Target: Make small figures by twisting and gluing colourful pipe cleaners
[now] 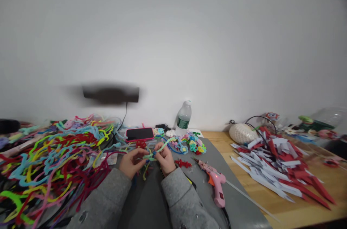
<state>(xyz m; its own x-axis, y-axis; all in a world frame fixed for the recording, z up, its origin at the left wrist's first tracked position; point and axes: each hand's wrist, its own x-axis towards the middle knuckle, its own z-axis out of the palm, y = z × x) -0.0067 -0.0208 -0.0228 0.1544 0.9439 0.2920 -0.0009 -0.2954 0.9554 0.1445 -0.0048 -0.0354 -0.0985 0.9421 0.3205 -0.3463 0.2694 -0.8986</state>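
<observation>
Both hands meet over the grey mat at the centre. My left hand (132,162) pinches the left part of a light green pipe cleaner (149,156) between thumb and fingers. On its other side my right hand (165,159) is closed on the same pipe cleaner, whose free end slants up to the right past the fingertips. A bit of blue shows at the right fingertips; what it belongs to I cannot make out. Just behind the hands lies a red pipe-cleaner piece (140,144). A small red twisted piece (183,163) rests right of my right hand.
Loose coloured pipe cleaners (54,164) heap up on the left. A phone (140,134) and a water bottle (184,116) are near the wall. On the right are a pink glue gun (214,180), finished pipe-cleaner flowers (193,143) and red and white paper strips (282,167).
</observation>
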